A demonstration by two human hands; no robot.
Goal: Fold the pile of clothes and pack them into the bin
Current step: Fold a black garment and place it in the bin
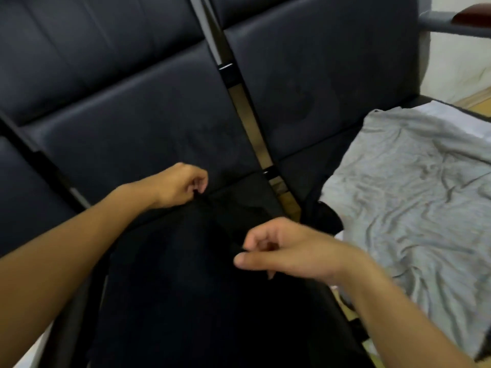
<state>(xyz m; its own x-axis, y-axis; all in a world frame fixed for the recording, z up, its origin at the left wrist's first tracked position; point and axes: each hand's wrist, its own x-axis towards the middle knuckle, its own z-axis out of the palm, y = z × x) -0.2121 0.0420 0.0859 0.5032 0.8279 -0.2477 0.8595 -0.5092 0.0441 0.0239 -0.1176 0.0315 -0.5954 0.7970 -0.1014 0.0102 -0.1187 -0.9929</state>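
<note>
Both hands [228, 216] pinch a black garment [202, 288] over dark seats [132, 102].

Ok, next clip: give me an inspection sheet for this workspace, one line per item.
Surface: dark padded seats joined in a row, a gap between them.
Job's things: black garment spread on the near seat; grey garment lying crumpled on the seat to the right. No bin in view.
Clutter: white fabric under the grey garment's far edge.
Grippers: left hand and right hand each pinch the black garment's top edge.
Cables: nothing seen.
Surroundings: armrest top right, pale floor beyond.
</note>
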